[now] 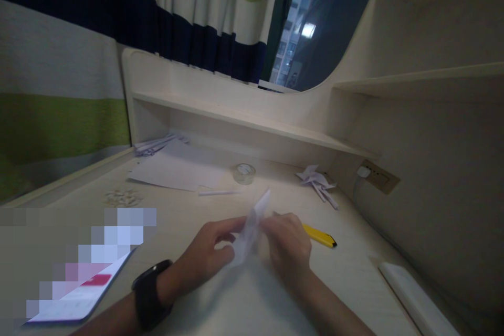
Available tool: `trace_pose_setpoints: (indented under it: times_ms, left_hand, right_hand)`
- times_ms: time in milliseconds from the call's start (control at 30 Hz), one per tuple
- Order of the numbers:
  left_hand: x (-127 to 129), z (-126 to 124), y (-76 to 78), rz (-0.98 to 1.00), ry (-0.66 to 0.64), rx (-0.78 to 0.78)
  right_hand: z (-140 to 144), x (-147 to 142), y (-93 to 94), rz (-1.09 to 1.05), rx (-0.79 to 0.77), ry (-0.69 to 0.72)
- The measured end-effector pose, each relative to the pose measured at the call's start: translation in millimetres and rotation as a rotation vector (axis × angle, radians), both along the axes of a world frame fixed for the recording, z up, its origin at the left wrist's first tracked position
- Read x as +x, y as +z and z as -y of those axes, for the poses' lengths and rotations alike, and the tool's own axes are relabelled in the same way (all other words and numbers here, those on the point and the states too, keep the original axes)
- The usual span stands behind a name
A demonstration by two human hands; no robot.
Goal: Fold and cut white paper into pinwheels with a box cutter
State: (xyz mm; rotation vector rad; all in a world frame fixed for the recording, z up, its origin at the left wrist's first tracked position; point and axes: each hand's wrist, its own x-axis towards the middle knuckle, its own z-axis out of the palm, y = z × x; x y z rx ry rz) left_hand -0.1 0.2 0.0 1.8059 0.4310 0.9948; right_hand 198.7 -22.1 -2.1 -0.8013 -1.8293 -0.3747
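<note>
A piece of white paper, partly blurred, is held up above the desk between my two hands. My left hand, with a dark watch on its wrist, pinches the paper's left side between thumb and fingers. On the other side, my right hand has its fingers closed against the paper's edge; its fingertips are partly hidden. A yellow utility knife lies on the desk just behind my right hand, part of it covered by that hand. Beyond the paper rests a thin rolled paper stick.
Behind lie a roll of clear tape, white paper sheets and folded paper pinwheels with sticks. At left are a pile of small pale pieces and a lit tablet. A white bar-shaped object sits at right.
</note>
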Motion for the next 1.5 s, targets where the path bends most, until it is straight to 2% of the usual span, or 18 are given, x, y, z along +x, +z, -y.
trace_pose_setpoints:
  times_ms: [67, 133, 333, 533, 700, 900, 967, 1200, 1400, 1500]
  left_hand:
    - [-1, -1, -0.4, 0.077, -0.109, -0.100]
    - [-2, -1, 0.0, 0.125, -0.157, -0.163]
    - [1, 3, 1.6, 0.116, -0.122, -0.203]
    - [3, 1, -6.2, 0.099, -0.106, -0.196]
    - [3, -2, -11.3, 0.093, -0.114, -0.212]
    - [5, -2, -12.2, 0.110, -0.072, -0.339]
    - [5, 0, -8.6, 0.098, -0.040, -0.362]
    - [4, 11, 6.9, 0.084, 0.012, -0.354]
    - [6, 9, 7.9, 0.081, 0.073, -0.348]
    - [6, 5, 4.4, 0.039, 0.157, -0.324]
  right_hand:
    - [0, 0, -2.6, 0.017, 0.002, 0.008]
    - [-1, 1, -4.2, 0.024, 0.001, 0.012]
    - [-2, 3, -6.6, 0.064, 0.081, -0.062]
    - [1, 1, -6.1, 0.257, 0.219, -0.223]
    - [1, 0, -7.8, 0.355, 0.201, -0.318]
    - [-1, 6, -13.3, 0.424, 0.227, -0.205]
    - [-1, 8, -14.0, 0.453, 0.221, -0.210]
    - [2, -3, -10.1, 0.355, 0.181, -0.292]
    - [-1, -4, -11.7, 0.223, 0.099, -0.253]
    - [-4, -2, -13.6, 0.145, 0.026, -0.209]
